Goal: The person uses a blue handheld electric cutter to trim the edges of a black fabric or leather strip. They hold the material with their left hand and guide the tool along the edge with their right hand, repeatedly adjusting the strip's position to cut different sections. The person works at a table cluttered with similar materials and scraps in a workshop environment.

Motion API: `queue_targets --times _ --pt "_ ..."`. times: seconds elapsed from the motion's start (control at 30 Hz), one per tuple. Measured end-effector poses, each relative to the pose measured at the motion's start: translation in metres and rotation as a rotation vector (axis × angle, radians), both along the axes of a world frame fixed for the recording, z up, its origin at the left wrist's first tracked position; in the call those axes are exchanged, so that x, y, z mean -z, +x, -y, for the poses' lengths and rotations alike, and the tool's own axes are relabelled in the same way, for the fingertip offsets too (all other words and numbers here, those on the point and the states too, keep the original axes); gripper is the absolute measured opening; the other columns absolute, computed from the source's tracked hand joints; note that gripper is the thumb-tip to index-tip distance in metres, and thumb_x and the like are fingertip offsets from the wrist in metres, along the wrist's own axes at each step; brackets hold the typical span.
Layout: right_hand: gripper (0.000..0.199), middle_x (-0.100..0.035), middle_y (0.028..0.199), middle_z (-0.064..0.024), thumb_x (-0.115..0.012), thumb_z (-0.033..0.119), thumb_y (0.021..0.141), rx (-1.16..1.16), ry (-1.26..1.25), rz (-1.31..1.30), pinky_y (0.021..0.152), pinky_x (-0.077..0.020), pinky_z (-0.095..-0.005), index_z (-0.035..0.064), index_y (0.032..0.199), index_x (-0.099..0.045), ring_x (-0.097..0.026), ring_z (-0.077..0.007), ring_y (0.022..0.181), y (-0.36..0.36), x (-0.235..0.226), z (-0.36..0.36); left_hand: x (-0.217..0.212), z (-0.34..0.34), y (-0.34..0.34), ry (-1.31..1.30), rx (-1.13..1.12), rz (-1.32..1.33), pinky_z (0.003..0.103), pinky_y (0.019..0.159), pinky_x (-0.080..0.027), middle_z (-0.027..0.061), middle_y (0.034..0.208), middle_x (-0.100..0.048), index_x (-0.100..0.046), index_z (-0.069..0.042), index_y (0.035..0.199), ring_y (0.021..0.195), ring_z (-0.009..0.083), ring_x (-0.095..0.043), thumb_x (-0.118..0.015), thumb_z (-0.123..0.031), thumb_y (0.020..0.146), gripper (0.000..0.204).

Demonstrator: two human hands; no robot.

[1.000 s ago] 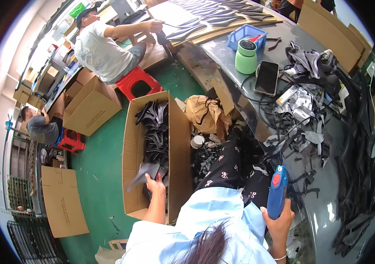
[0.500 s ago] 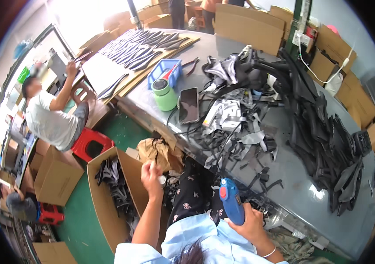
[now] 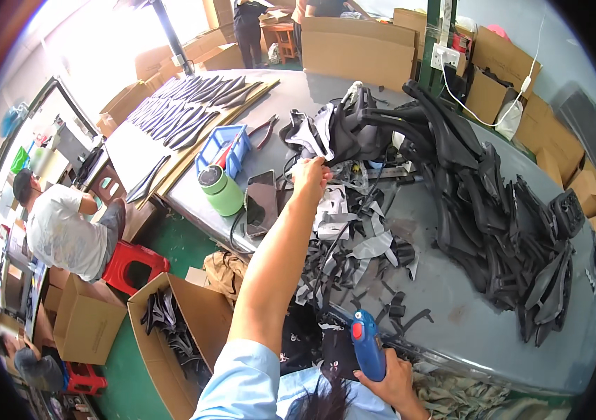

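Stretched out over the table, my left hand [image 3: 310,173] has its fingers closed at the lower edge of a grey-and-black moulded part [image 3: 317,131], at the left end of a heap of black parts [image 3: 466,203]. Low in the view, near my lap, my right hand [image 3: 392,381] grips a blue handheld tool [image 3: 368,350] with a red button, its narrow tip pointing away from me. Grey and black scraps [image 3: 375,245] lie between the two hands.
On the table's left stand a green flask [image 3: 221,190], a phone [image 3: 261,203], a blue basket [image 3: 231,143] and pliers [image 3: 265,133]. Dark curved pieces cover a board [image 3: 259,94] behind. An open carton [image 3: 151,343] holds parts beside me. A co-worker [image 3: 67,220] sits at left.
My left hand has gone from beside the carton up and forward to the grey-and-black part. My right hand still holds the blue tool. The view has shifted, and the seated co-worker's raised arm is lowered.
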State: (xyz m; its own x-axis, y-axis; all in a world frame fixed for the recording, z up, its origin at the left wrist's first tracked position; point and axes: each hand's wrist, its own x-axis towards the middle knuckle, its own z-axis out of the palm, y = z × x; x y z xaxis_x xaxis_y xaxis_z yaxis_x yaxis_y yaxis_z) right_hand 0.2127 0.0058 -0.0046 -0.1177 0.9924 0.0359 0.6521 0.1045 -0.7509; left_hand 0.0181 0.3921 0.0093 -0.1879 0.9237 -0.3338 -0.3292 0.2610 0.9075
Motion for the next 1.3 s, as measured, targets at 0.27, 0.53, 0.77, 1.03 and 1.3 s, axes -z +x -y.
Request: queue_targets --times 0.27,0.53,0.77,1.03,1.3 --pt "0.050 -0.062 0.065 -0.0151 -0.083 0.030 0.064 0.156 0.067 -0.028 0.055 -0.0517 -0.0376 -0.0002 0.086 -0.050 -0.065 -0.0312 0.059 0.008 -0.010 -0.009 -0.008 0.166 0.004 0.202 0.283 0.239 0.035 0.076 -0.053 0.0082 0.097 -0.058 -0.047 -0.007 0.095 0.087 0.0201 -0.061 -0.059 -0.001 0.083 0.017" --pt "0.051 -0.067 0.089 -0.0111 -0.082 0.024 0.070 0.388 0.155 -0.606 0.070 -0.0517 -0.0320 -0.0009 0.100 -0.049 -0.066 -0.0184 0.080 0.001 -0.032 -0.048 0.031 0.342 -0.005 -0.027 0.538 0.203 0.030 0.085 -0.048 0.0049 0.103 -0.056 -0.045 -0.002 0.119 0.094 0.0172 -0.061 -0.058 0.009 0.077 0.045" --pt "0.039 -0.062 0.081 -0.0067 -0.076 0.010 0.071 0.387 0.132 -0.540 0.068 -0.0487 -0.0276 0.0009 0.098 -0.050 -0.058 -0.0123 0.069 -0.001 -0.038 -0.055 0.045 0.388 -0.011 -0.041 0.788 0.093 0.036 0.091 -0.044 0.0070 0.106 -0.056 -0.050 -0.002 0.114 0.100 0.0175 -0.057 -0.062 -0.005 0.082 0.034" --pt "0.047 -0.062 0.075 -0.0097 -0.082 0.024 0.069 0.288 0.051 -0.379 0.063 -0.0498 -0.0329 0.0008 0.094 -0.050 -0.061 -0.0188 0.065 -0.015 -0.047 -0.023 -0.003 0.346 -0.024 0.006 0.256 0.645 0.040 0.086 -0.045 0.0131 0.110 -0.056 -0.045 0.000 0.125 0.093 0.0255 -0.056 -0.037 -0.058 0.092 0.067" --pt "0.050 -0.061 0.064 -0.0143 -0.081 0.032 0.067 -0.200 0.155 -0.046 0.052 -0.0498 -0.0367 -0.0020 0.090 -0.052 -0.062 -0.0302 0.054 -0.044 -0.045 0.006 0.000 0.354 0.009 0.540 -0.196 0.299 0.034 0.095 -0.039 0.0081 0.120 -0.051 -0.039 -0.003 0.132 0.107 0.0188 -0.051 -0.027 -0.081 0.078 0.095"
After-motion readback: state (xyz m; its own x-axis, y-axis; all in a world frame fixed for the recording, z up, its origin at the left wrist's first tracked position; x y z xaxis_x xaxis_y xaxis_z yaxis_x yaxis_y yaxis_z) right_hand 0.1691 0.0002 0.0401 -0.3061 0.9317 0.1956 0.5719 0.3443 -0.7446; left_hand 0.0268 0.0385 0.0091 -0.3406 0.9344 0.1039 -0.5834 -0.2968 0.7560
